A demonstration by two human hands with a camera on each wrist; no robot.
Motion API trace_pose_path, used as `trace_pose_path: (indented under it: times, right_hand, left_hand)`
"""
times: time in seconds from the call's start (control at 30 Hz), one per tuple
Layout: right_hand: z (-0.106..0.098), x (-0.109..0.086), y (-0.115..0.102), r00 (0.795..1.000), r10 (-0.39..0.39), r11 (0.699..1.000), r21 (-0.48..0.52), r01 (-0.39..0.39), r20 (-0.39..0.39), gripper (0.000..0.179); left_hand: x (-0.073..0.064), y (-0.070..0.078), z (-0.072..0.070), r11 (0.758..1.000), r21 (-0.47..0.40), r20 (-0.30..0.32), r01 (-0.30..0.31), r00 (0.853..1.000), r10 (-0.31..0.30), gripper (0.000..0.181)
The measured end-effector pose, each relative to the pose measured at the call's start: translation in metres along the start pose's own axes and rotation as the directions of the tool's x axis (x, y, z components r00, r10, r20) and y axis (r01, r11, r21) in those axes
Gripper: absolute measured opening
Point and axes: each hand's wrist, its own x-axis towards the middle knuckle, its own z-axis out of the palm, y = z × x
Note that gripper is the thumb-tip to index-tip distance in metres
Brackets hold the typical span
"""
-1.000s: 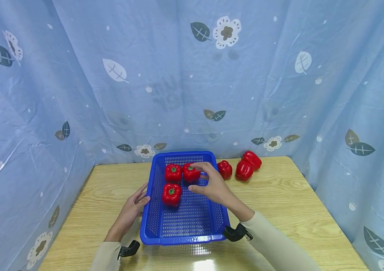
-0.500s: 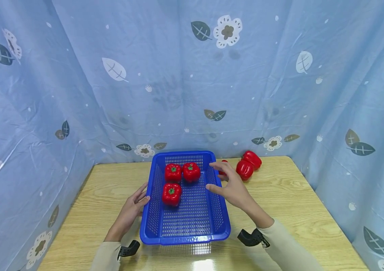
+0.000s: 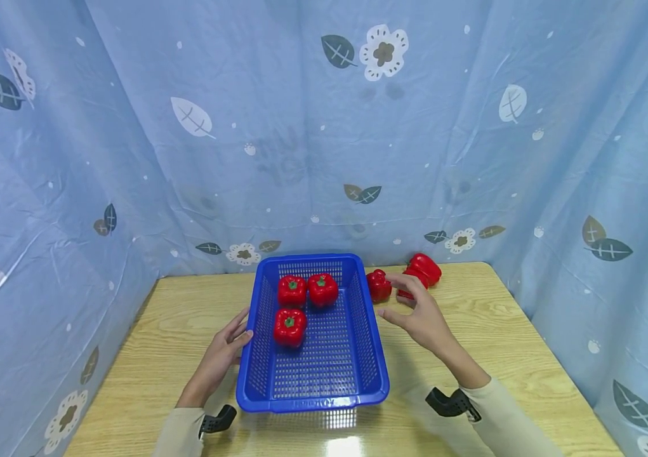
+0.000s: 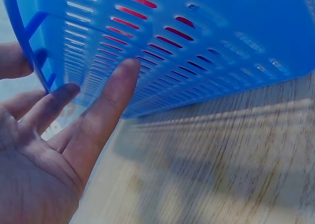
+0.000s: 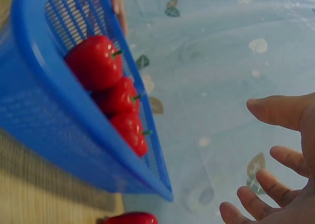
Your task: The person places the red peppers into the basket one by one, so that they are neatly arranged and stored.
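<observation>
A blue perforated plastic basket [image 3: 312,405] stands on the table with three red bell peppers in it: one back left [image 3: 292,291], one back right [image 3: 322,289], one in front [image 3: 289,327]. My left hand [image 3: 218,358] lies along its left side, thumb on the rim, the other fingers fairly straight; in the left wrist view a fingertip [image 4: 130,69] touches the perforated wall. Right of the basket my right hand [image 3: 423,317] hovers with fingers spread, holding nothing. Nearest its fingertips is a bell pepper [image 3: 377,287] on the table. The hand partly hides another bell pepper [image 3: 419,274].
Behind those, one more bell pepper [image 3: 426,266] lies at the back right, touching its neighbour. The wooden table [image 3: 495,355] ends at a blue patterned curtain [image 3: 301,158] that hangs at the back and both sides.
My right hand has moved right, from above the back right bell pepper in the basket to beside the loose ones. That pepper stays in the basket. My left hand stays at the basket's side.
</observation>
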Motion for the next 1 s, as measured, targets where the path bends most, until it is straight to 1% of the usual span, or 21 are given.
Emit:
trace_pose_path:
  times: [0.13,0.33,0.53,0.7,0.83,1.0]
  right_hand:
    - [-0.008,-0.003,0.01,1.0,0.018,1.0,-0.013,-0.018,-0.018,0.062]
    - [-0.02,-0.008,0.021,0.997,0.076,0.997,-0.028,-0.077,-0.03,0.063]
    - [-0.03,-0.01,0.031,0.989,0.137,0.99,-0.031,-0.139,-0.047,0.064]
    - [-0.038,-0.009,0.042,0.983,0.173,0.983,-0.048,-0.177,-0.068,0.064]
    - [-0.046,-0.005,0.051,0.978,0.199,0.98,-0.017,-0.2,-0.068,0.064]
    - [-0.054,0.001,0.06,0.963,0.263,0.965,0.026,-0.262,-0.055,0.062]
  left_hand:
    - [-0.001,0.0,0.0,1.0,-0.001,0.001,-0.002,1.0,0.002,0.063]
    - [-0.001,0.001,0.001,1.0,-0.001,-0.006,0.001,1.0,-0.001,0.062]
    - [-0.001,0.001,0.001,1.0,-0.003,-0.006,0.001,1.0,-0.001,0.062]
    - [-0.001,0.001,0.001,1.0,-0.003,-0.002,0.003,1.0,-0.003,0.062]
    - [0.0,0.001,0.001,1.0,-0.005,-0.001,0.003,1.0,-0.003,0.062]
    - [-0.001,0.001,0.001,1.0,-0.003,-0.007,0.002,1.0,-0.002,0.061]
